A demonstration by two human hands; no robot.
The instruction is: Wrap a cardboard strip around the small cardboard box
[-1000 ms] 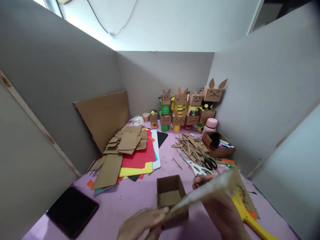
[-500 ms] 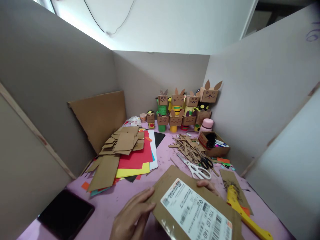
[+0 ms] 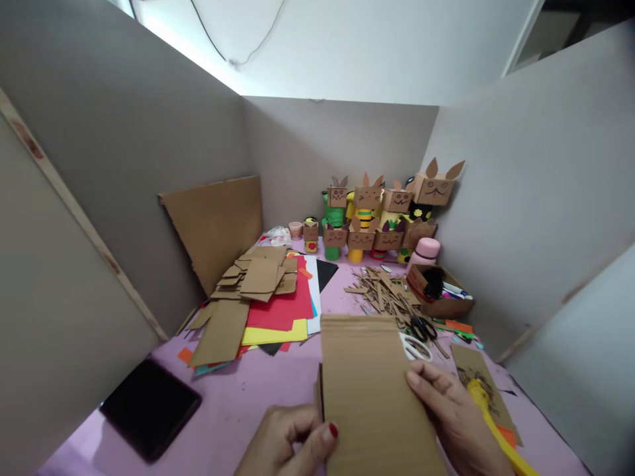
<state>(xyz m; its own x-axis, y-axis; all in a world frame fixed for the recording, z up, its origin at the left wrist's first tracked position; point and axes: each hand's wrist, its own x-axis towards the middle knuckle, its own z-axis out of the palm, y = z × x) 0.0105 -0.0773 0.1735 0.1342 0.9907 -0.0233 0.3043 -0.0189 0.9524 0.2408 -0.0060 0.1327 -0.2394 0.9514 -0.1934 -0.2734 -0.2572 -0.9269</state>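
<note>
cardboard panel: matt, faintly ridged | paper sheets: smooth, matt | tablet: smooth

The person's left hand and right hand gripped the left and right edges of a flat brown corrugated cardboard sheet above a pink-covered bench. White-handled scissors lay partly hidden just beyond the right hand, a long yellow tool to its right. A flat black rectangular device lay left of the left hand. Well beyond both hands stood box-headed cardboard animal figures.
</note>
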